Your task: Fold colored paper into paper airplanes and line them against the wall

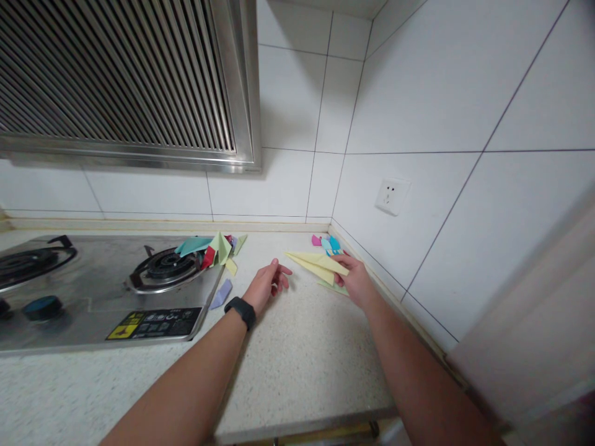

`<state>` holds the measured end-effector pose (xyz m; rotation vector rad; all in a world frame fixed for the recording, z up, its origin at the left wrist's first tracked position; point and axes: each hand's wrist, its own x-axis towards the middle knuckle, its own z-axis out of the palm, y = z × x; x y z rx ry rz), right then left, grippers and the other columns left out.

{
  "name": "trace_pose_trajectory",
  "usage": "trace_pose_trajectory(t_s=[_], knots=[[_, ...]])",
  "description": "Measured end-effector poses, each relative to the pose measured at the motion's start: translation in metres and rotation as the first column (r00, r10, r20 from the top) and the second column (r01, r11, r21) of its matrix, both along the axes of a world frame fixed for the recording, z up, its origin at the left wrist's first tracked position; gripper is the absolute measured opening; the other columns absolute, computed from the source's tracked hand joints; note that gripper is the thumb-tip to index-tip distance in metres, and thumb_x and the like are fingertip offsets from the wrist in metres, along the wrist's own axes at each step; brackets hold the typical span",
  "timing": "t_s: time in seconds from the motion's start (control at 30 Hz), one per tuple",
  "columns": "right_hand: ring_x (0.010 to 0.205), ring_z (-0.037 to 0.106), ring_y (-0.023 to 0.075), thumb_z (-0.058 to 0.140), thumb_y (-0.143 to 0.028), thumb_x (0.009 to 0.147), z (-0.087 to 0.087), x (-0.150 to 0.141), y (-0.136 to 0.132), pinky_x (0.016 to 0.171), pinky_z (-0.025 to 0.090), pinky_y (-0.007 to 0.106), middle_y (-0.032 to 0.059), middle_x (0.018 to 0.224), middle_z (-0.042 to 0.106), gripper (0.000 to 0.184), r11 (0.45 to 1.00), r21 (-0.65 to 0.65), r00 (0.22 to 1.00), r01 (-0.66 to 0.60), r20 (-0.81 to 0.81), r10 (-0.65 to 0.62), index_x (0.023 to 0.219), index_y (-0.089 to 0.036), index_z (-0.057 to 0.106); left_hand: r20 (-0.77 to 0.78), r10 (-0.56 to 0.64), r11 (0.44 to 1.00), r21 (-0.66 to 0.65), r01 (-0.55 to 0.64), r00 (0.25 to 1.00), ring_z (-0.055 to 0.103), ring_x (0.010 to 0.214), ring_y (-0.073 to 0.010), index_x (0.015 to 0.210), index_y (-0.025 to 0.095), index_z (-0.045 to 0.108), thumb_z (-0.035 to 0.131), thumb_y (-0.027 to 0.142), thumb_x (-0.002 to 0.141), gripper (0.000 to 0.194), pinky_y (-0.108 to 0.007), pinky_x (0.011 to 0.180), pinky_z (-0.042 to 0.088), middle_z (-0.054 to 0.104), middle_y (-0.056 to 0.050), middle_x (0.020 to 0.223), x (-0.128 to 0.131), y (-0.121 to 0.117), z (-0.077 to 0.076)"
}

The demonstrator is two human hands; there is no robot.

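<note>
A yellow paper plane is held by its rear end in my right hand, its nose pointing left. Below it, a pale green folded paper shows partly, the rest hidden by the plane and my hand. My left hand, with a black band on the wrist, hovers just left of the plane's nose, fingers loosely bent and apart, holding nothing. Near that wrist lies a purple folded paper. Behind the right hand sit small pink and blue folded papers by the wall.
At left is a steel gas stove with burners and knobs. A pile of coloured folded papers overlaps its right edge. The range hood hangs above. A wall socket and tiled walls bound the speckled counter.
</note>
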<state>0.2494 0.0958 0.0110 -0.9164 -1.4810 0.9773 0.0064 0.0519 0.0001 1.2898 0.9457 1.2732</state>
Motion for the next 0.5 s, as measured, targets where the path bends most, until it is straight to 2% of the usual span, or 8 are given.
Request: trace_pose_trajectory(t_s=[0.1,0.2,0.3,0.5], knots=[[0.049,0.053,0.0118,0.064,-0.033,0.072,-0.0006,-0.0008,0.0008,0.048,0.042,0.025,0.0008,0.062,0.063,0.027,0.999,-0.001,0.999,-0.041,-0.014,0.041,0.093,-0.017,0.069,0.029,-0.01,1.0,-0.022,0.01,1.0,0.046,0.05,-0.0105,0.086,0.012,0.066,0.033,0.065,0.088,0.062,-0.022,0.044,0.028,0.06,-0.006,0.062,-0.0004,-0.0003,0.0012],[0.068,0.063,0.0157,0.065,-0.033,0.072,0.0001,-0.0008,-0.0006,0.063,0.05,0.029,0.005,0.082,0.07,0.027,0.999,-0.007,0.997,-0.045,0.058,0.046,0.094,-0.018,0.071,0.039,-0.02,0.999,-0.043,0.022,0.999,0.046,0.049,-0.0104,0.087,0.011,0.067,0.033,0.066,0.087,0.065,-0.022,0.045,0.028,0.061,-0.007,0.061,-0.0008,-0.0005,0.0015],[0.082,0.066,0.0178,0.063,-0.033,0.075,-0.0006,-0.0001,-0.0016,0.074,0.051,0.031,0.0059,0.092,0.071,0.026,0.997,-0.016,0.99,-0.075,0.118,0.076,0.095,-0.02,0.072,0.043,-0.034,0.998,-0.042,0.036,0.999,0.047,0.049,-0.0105,0.088,0.011,0.067,0.033,0.066,0.087,0.065,-0.022,0.045,0.027,0.062,-0.007,0.061,-0.0012,-0.0007,0.0013],[0.09,0.065,0.0179,0.059,-0.028,0.077,-0.0029,0.0004,-0.0006,0.088,0.049,0.035,0.0055,0.1,0.071,0.022,0.993,0.009,0.983,-0.115,0.145,0.112,0.094,-0.021,0.072,0.064,-0.016,1.0,-0.024,0.017,0.998,0.047,0.047,-0.0104,0.084,0.012,0.064,0.04,0.062,0.086,0.055,-0.022,0.044,0.028,0.063,-0.006,0.059,-0.0015,0.0005,-0.0006]])
